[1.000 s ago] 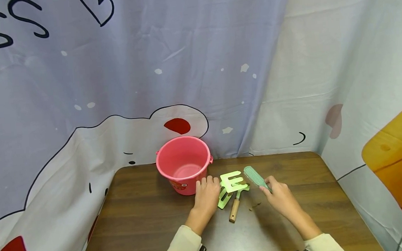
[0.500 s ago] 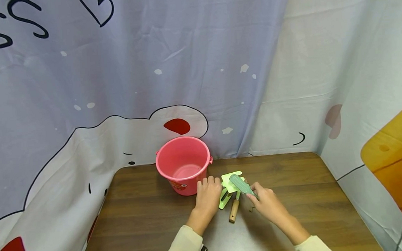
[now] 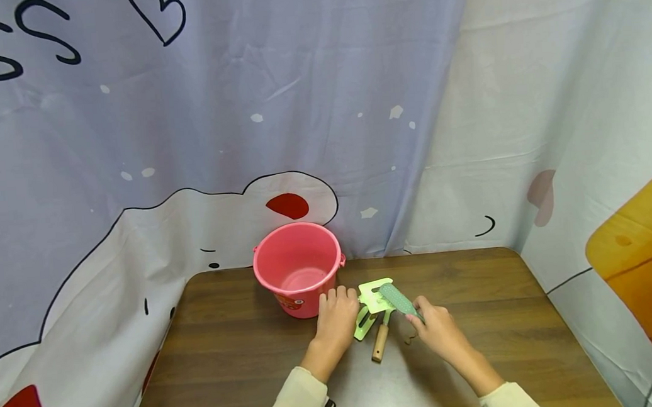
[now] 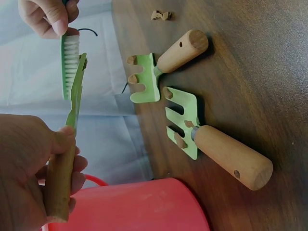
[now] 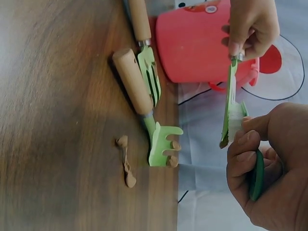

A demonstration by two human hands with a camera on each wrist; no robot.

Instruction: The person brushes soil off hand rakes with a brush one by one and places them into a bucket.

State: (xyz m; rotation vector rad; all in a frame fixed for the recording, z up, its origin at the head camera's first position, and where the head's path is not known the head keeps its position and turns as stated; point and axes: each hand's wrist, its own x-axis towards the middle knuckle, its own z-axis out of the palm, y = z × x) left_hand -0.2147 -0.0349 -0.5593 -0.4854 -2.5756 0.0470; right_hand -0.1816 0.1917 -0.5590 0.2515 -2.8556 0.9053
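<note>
My left hand (image 3: pixel 336 319) grips the wooden handle of a small light green garden fork (image 3: pixel 368 299), holding it above the table beside the bucket. In my right hand (image 3: pixel 440 333) is a green scrubbing brush (image 4: pixel 64 67). Its white bristles (image 4: pixel 72 55) lie against the face of the fork's tines, and a brown clump shows at the tine end. Below them, a green hand rake (image 5: pixel 161 142) and a second garden fork (image 4: pixel 185 113), both with wooden handles, lie on the table. Brown clumps stick to their tines.
A pink bucket (image 3: pixel 316 300) stands at the back of the wooden table (image 3: pixel 222 349), just left of my left hand. Loose brown bits (image 5: pixel 126 161) lie on the tabletop near the rake. A printed curtain (image 3: pixel 364 100) hangs right behind the table.
My right hand has moved left, bringing the brush from beside the garden fork onto its tines, then shifted slightly back right. My left hand has stayed nearly still with the fork.
</note>
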